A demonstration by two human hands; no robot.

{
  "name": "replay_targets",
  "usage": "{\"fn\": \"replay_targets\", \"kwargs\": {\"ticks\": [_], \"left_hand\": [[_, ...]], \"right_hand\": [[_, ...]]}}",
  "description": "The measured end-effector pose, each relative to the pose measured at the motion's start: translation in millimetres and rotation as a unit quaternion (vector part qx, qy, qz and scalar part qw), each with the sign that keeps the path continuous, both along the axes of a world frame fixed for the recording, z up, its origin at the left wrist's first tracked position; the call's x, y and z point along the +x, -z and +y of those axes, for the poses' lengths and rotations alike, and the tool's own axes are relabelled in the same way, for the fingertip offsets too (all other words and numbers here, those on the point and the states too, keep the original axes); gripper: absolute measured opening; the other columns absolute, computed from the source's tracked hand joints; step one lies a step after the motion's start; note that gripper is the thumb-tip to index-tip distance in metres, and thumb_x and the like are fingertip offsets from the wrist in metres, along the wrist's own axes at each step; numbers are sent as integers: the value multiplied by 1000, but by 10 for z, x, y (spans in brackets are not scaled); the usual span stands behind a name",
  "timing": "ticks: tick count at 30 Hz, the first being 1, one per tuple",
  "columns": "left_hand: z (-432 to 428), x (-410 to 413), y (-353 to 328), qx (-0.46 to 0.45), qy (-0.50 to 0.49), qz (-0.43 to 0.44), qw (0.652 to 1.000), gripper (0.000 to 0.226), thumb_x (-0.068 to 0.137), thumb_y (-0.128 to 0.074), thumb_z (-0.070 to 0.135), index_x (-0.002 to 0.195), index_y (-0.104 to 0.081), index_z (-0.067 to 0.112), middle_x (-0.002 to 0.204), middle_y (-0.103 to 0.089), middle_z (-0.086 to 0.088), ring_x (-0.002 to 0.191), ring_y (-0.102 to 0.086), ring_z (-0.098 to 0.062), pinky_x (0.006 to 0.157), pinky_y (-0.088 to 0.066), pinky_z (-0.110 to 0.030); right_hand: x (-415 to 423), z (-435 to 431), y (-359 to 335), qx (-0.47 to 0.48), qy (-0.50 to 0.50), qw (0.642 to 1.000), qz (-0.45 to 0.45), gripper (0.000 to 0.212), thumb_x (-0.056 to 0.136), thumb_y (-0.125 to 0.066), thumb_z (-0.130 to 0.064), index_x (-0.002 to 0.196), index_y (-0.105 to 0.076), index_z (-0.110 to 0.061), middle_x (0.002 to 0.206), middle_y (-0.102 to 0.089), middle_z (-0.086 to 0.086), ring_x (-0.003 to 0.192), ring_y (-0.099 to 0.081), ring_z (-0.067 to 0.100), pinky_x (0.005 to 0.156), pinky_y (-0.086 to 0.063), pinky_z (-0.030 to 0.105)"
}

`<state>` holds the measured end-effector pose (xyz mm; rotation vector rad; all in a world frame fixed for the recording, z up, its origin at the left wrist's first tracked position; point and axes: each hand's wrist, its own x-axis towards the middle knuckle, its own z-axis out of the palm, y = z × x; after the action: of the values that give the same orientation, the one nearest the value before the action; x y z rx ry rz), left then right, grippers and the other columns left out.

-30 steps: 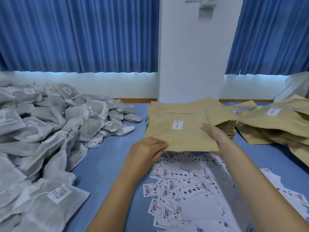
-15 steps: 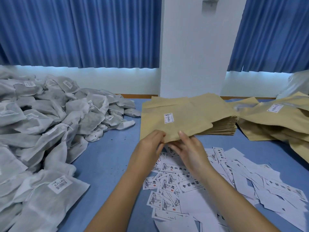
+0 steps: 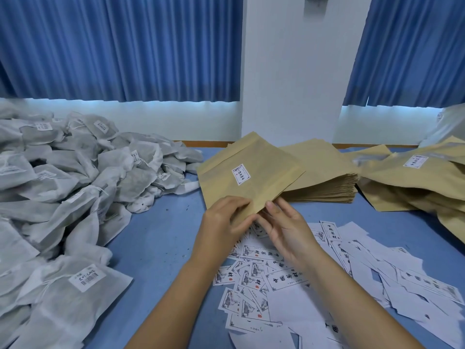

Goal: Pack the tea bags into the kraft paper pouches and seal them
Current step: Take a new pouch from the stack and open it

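Left hand (image 3: pixel 221 222): fingers curled over the near corner of one kraft paper pouch (image 3: pixel 249 187), pinching it, thumb side hidden behind the paper. Right hand (image 3: pixel 286 227): fingers fairly straight and fanned apart, forefinger tip touching the same near corner from the right; thumb not visible, so no pinch can be confirmed on that side. The two hands almost meet at the corner. Pouch: flat, tan, roughly square, tilted with its far corner raised and pointing away, a fold line running parallel to its upper left edge. A small white sticker (image 3: pixel 241 174) with a dark frame and a red mark sits near its centre; the print is too small to read. Pouch held above the blue table (image 3: pixel 156 238), its right part overlapping a thick stack of empty pouches (image 3: pixel 327 187) just behind. Below the hands, loose printed paper labels (image 3: pixel 276 278) lie scattered across the table. Far right: bulkier kraft pouches (image 3: pixel 412 182) in a loose pile, one showing a sticker. Left: a large heap of white mesh tea bags (image 3: pixel 75 185), several with barcode tags. Behind: blue curtains (image 3: pixel 120 46) and a white pillar (image 3: pixel 297 71).
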<state>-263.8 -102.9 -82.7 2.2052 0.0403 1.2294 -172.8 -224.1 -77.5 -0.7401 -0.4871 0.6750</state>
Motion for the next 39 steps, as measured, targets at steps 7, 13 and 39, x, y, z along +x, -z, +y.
{"fn": "replay_targets", "kwargs": {"ticks": [7,13,39], "left_hand": [[13,-15,-10,-7,14,-4,1000,29,79,-76,20,106,-71,11,99,-69,4,90,-64,-5,83,-53,-25],[30,-15,-21,-18,26,4,999,25,79,-77,18,101,-74,9,97,-71,3,89,-66,-3,84,-54,-27],[-370,54,-54,-33,-115,125,985,11,94,-53,8,104,-52,7,98,-54,-4,88,-52,-19,68,-36,-23]], "right_hand": [[-13,-26,-11,5,-15,1000,-2,27,82,-63,-11,109,-68,-8,115,-68,12,110,-64,22,80,-55,27],[-19,-28,2,11,-23,1000,-12,25,86,-59,-10,109,-67,-7,116,-68,15,110,-64,25,81,-55,28],[-158,46,69,-234,220,934,-156,11,88,-63,-5,84,-67,5,67,-66,10,63,-58,14,58,-45,18]]}}
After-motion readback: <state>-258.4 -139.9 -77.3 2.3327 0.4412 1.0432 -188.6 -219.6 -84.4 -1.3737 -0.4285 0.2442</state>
